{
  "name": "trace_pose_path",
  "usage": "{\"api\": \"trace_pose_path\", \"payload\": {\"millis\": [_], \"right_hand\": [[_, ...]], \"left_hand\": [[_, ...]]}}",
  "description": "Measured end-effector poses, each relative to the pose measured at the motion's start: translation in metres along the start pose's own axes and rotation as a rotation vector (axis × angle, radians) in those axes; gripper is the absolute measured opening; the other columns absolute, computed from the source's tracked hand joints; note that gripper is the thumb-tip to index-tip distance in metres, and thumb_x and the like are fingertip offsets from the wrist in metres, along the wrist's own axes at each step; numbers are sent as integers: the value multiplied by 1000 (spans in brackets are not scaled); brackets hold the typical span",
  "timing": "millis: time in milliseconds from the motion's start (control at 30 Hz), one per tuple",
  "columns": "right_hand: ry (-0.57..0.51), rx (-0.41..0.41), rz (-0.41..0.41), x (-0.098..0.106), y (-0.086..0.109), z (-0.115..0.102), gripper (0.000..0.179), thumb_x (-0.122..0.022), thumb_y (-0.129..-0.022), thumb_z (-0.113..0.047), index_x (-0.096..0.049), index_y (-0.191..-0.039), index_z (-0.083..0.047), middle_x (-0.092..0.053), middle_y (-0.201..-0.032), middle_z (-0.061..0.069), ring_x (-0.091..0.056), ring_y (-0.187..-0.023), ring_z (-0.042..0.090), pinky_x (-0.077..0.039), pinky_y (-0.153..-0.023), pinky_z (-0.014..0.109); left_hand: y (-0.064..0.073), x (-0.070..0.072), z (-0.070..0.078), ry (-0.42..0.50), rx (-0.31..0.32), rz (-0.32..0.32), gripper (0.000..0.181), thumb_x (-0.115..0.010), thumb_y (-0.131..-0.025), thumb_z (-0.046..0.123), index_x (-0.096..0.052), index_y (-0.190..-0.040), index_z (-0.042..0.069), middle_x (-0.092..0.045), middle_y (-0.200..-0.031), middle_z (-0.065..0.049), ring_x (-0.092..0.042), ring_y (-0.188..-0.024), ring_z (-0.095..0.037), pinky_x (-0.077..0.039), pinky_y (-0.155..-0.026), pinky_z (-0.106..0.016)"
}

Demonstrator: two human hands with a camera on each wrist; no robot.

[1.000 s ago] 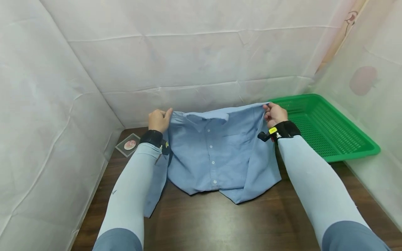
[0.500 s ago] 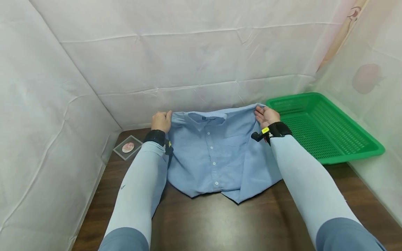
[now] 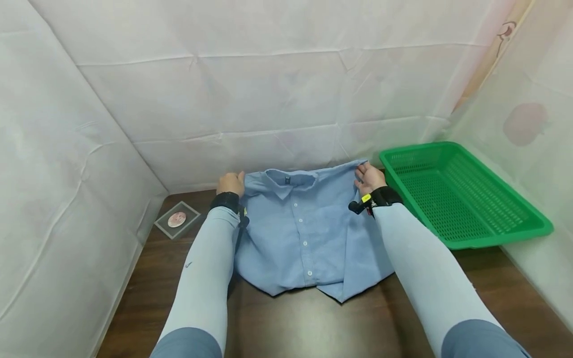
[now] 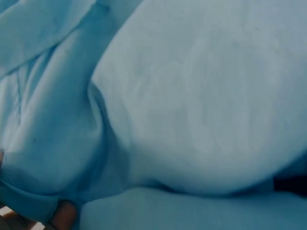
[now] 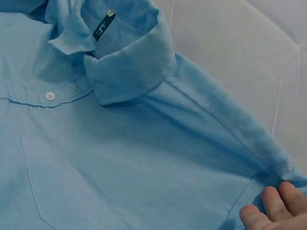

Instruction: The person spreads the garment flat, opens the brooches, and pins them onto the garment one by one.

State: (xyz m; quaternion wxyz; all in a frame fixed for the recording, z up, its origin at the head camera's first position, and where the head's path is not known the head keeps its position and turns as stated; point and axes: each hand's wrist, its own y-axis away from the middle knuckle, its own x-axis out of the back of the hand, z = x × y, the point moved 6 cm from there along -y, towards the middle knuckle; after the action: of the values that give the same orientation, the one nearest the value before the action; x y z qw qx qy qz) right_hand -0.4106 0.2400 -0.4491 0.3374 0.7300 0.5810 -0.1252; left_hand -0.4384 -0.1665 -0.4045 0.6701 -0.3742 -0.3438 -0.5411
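Blue cloth spans the gap between 2 hands: a shirt point(image 3: 277, 243), its collar point(image 3: 281, 191) midway and its body reaching back toward the person. The left hand point(image 3: 230, 184) grips 1 shoulder; the right hand point(image 3: 370, 178) grips the other. Uneven pulling might skew the collar, and swinging the right hand outward could snag cloth on the green basket point(image 3: 465, 199) just beside it. Beyond both hands, the white sheet point(image 3: 277, 99) leaves little room; a coaster point(image 3: 177, 220) sits left of the left hand. Nearer the person, the table point(image 3: 309, 328) gives more room.
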Motion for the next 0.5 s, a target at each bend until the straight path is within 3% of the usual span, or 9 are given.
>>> {"api": "trace_pose_path", "payload": {"millis": [133,300,500], "right_hand": [[42,-19,-41,1,-1,7,56,-27,-105,-31,-2,-155,-25,-6,-161,-7,-9,-146,11,-9,-117,33],[100,-41,-47,3,3,9,55,-25,-106,-30,0,-155,-25,-2,-161,-6,-6,-146,12,-7,-117,34],[122,-52,-12,12,0,9,58,-31,-106,-29,-1,-155,-25,-3,-161,-5,-8,-146,12,-7,-117,37]], "left_hand": [[-3,-12,-5,-14,54,-51,49,-38,-104,39,-67,-119,2,-63,-121,-21,-58,-111,-38,-47,-88,-51],[-12,-29,-17,-29,98,-79,53,-38,-103,41,-65,-120,0,-60,-123,-24,-57,-112,-40,-49,-84,-53],[-15,-35,-22,-23,70,-76,52,-41,-102,38,-64,-117,-5,-61,-119,-26,-59,-107,-41,-49,-85,-53]]}}
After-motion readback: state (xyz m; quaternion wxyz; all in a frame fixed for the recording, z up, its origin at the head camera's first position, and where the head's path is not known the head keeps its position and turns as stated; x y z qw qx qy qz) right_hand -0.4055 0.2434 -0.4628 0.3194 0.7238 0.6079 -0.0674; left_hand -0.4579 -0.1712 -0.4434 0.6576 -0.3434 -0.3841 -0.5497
